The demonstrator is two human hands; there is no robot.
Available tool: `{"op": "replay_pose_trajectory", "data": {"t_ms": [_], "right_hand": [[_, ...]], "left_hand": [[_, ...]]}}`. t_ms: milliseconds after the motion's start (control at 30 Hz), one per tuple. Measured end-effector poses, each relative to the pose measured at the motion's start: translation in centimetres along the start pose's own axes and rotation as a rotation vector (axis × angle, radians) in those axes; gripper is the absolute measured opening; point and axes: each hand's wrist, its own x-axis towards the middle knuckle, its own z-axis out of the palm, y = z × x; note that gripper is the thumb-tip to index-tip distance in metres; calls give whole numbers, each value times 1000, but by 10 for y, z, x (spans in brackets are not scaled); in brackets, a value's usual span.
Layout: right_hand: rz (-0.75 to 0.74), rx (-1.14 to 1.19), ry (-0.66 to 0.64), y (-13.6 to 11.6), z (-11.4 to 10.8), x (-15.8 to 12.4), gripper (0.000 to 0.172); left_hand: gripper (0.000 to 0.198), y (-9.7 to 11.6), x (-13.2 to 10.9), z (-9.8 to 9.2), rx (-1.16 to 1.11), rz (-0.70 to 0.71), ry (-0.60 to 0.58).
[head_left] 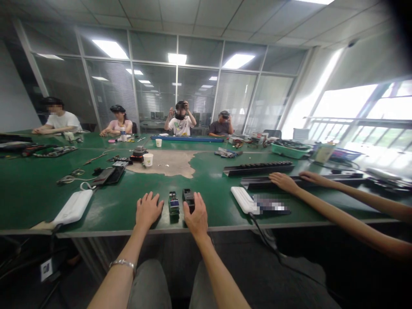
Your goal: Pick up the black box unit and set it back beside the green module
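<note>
My left hand [148, 211] lies palm down on the green table, fingers stretched and apart, with nothing in it. Just right of it stands a small electronic module [174, 204] with a green circuit board and blue parts, apart from both hands. A black plastic housing [188, 195] sits to the right of the module. My right hand [197, 215] rests at the housing's near right side; the thumb overlaps its lower left corner and the fingers extend along its right side. They look stretched rather than wrapped round it. My palm hides the housing's near end.
White power banks [74, 207] [243, 199] with cables lie on both sides. A co-worker's hands [285, 182] rest by long black rails [257, 168] at right. Paper cups [148, 160], phones [109, 174] and a green basket [289, 150] stand farther back. Several people sit opposite.
</note>
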Motion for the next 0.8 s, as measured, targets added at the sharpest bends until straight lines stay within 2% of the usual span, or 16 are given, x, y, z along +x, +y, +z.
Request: {"op": "replay_pose_trajectory", "data": {"t_ms": [300, 533, 667, 800], "right_hand": [[37, 70, -10, 5, 1, 3, 59], [-18, -17, -75, 4, 1, 0, 70], [-8, -44, -106, 5, 2, -1, 64], [70, 15, -103, -1, -1, 8, 61]], "left_hand": [[49, 1, -2, -2, -23, 1, 19], [50, -1, -2, 1, -25, 8, 45], [49, -1, -2, 2, -22, 12, 55], [48, -1, -2, 2, -23, 12, 57]]}}
